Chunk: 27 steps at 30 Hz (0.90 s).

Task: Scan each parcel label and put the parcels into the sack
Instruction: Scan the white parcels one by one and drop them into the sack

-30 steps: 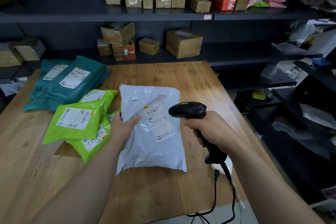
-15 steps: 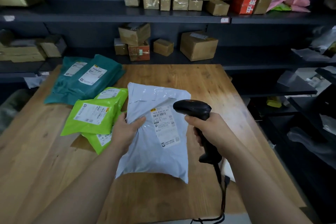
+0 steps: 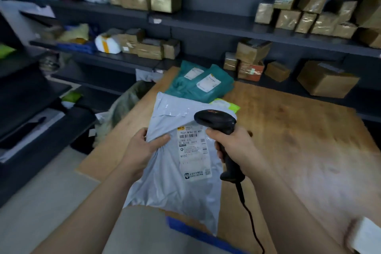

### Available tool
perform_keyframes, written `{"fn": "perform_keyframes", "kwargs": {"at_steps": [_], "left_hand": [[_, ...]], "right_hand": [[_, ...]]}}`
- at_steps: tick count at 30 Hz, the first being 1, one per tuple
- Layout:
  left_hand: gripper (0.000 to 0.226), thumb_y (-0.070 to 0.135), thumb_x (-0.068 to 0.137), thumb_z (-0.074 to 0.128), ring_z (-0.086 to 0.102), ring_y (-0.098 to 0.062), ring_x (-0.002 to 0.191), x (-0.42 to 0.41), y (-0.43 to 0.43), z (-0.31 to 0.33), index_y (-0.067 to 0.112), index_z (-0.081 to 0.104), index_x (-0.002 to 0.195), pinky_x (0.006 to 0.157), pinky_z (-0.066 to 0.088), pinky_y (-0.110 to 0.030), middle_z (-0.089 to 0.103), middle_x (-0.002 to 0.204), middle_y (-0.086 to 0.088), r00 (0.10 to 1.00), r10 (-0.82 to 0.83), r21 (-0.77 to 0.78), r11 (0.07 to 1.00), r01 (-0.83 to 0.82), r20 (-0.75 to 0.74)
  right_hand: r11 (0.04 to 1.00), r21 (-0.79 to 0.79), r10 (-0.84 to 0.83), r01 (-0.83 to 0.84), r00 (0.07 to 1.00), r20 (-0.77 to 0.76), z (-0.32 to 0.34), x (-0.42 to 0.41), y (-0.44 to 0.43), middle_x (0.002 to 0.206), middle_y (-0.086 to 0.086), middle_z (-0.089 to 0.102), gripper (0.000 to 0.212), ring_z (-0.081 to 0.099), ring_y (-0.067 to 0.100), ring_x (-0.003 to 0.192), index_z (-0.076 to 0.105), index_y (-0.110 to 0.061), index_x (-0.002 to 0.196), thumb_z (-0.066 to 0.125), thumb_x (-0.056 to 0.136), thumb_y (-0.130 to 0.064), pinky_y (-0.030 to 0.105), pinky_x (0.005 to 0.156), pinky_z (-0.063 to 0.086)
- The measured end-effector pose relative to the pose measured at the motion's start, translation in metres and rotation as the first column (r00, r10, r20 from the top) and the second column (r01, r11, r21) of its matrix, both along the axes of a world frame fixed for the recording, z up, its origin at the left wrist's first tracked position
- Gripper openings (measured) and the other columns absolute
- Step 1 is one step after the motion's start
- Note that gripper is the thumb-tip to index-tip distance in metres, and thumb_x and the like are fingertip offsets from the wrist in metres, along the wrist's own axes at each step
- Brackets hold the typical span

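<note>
Left of the table (image 3: pixel 299 140) slumps the sack (image 3: pixel 125 109) (grey-green). The white parcel (image 3: pixel 175 192) is held above the table's edge, the left hand (image 3: pixel 142 148) pinching it in its grip. The right hand (image 3: pixel 235 144) is wrapped round the scanner (image 3: pixel 216 121), poised over the label (image 3: pixel 193 150). Likely scanning; next, swing left and drop.

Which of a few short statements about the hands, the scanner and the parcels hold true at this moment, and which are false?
1. The left hand grips the pale grey parcel at its left edge. True.
2. The right hand holds the black scanner, with its head by the top of the parcel's label. True.
3. The label faces down, away from the camera. False: it faces up and its print shows.
4. The teal parcels lie on the floor. False: they lie on the wooden table, beyond the held parcel.
5. The scanner is cordless. False: a black cable runs from the bottom of its handle.
</note>
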<state>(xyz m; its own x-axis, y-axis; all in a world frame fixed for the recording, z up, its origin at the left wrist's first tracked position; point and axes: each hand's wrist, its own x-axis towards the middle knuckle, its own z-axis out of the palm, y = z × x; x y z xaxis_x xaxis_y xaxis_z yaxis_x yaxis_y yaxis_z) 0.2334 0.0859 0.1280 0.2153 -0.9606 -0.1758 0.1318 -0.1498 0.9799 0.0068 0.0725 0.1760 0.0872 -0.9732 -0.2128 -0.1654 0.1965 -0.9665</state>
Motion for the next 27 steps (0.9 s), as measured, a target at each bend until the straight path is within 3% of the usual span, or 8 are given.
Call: {"fn": "perform_keyframes", "kwargs": {"at_steps": [2,5,10,16,19,23,27], "left_hand": [[0.04,0.009,0.08,0.075,0.069,-0.027,0.099,0.053,0.016,0.002,0.009,0.06,0.117,0.087,0.056,-0.042,0.071,0.111,-0.011,0.998,0.06,-0.002,0.998,-0.06,-0.024],[0.035,0.01,0.077,0.077,0.073,-0.02,0.084,0.137,0.041,0.003,0.009,0.062,0.109,0.066,0.058,-0.03,0.073,0.103,-0.008,0.978,0.201,0.017,0.98,-0.2,-0.047],[0.036,0.015,0.077,0.079,0.07,-0.008,0.069,0.27,0.077,0.004,0.009,0.059,0.106,0.052,0.053,-0.019,0.069,0.097,-0.002,0.916,0.4,0.05,0.915,-0.399,-0.011],[0.04,0.023,0.075,0.082,0.068,-0.021,0.09,0.395,0.078,-0.008,0.01,0.06,0.106,0.071,0.054,-0.032,0.069,0.104,-0.004,0.824,0.566,0.099,0.819,-0.565,0.014],[0.045,0.024,0.075,0.082,0.068,-0.021,0.092,0.439,0.05,-0.019,0.007,0.06,0.111,0.071,0.054,-0.03,0.069,0.105,-0.005,0.8,0.6,0.102,0.796,-0.597,0.006],[0.043,0.025,0.075,0.082,0.068,-0.018,0.091,0.49,-0.014,-0.034,0.009,0.061,0.109,0.068,0.052,-0.026,0.069,0.104,-0.003,0.807,0.59,0.099,0.802,-0.59,0.028],[0.038,0.026,0.075,0.081,0.067,-0.023,0.096,0.533,-0.091,-0.049,0.013,0.06,0.104,0.084,0.056,-0.039,0.068,0.107,-0.004,0.841,0.537,0.114,0.833,-0.541,0.069]], "right_hand": [[0.998,-0.009,0.058,-0.058,0.998,-0.005,0.002,0.054,0.002,0.053,0.007,0.052,0.037,0.047,0.018,0.041,0.054,-0.011,0.058,0.073,0.085,-0.029,0.024,0.043,0.039],[0.991,-0.011,0.134,-0.135,0.991,-0.013,0.0,0.139,0.009,0.048,0.007,0.052,0.04,0.047,0.017,0.039,0.054,-0.011,0.053,0.072,0.085,-0.028,0.023,0.042,0.04],[0.972,0.043,0.233,-0.233,0.973,0.003,-0.007,0.275,0.016,0.047,0.002,0.053,0.035,0.048,0.016,0.039,0.057,-0.009,0.06,0.071,0.086,-0.028,0.023,0.042,0.041],[0.957,0.132,0.252,-0.258,0.966,0.06,-0.016,0.394,-0.002,0.052,0.007,0.054,0.032,0.047,0.018,0.04,0.059,-0.005,0.066,0.072,0.086,-0.027,0.027,0.045,0.041],[0.958,0.167,0.225,-0.231,0.973,0.058,-0.026,0.436,-0.033,0.054,0.008,0.056,0.033,0.05,0.019,0.043,0.06,-0.007,0.065,0.074,0.083,-0.03,0.03,0.05,0.042],[0.969,0.179,0.158,-0.167,0.985,0.065,-0.047,0.481,-0.095,0.053,0.009,0.054,0.038,0.049,0.019,0.042,0.058,-0.009,0.058,0.075,0.082,-0.032,0.031,0.051,0.041],[0.969,0.22,0.095,-0.11,0.992,0.078,-0.071,0.522,-0.168,0.05,0.008,0.054,0.04,0.048,0.018,0.041,0.057,-0.013,0.053,0.072,0.084,-0.031,0.029,0.051,0.039]]}}
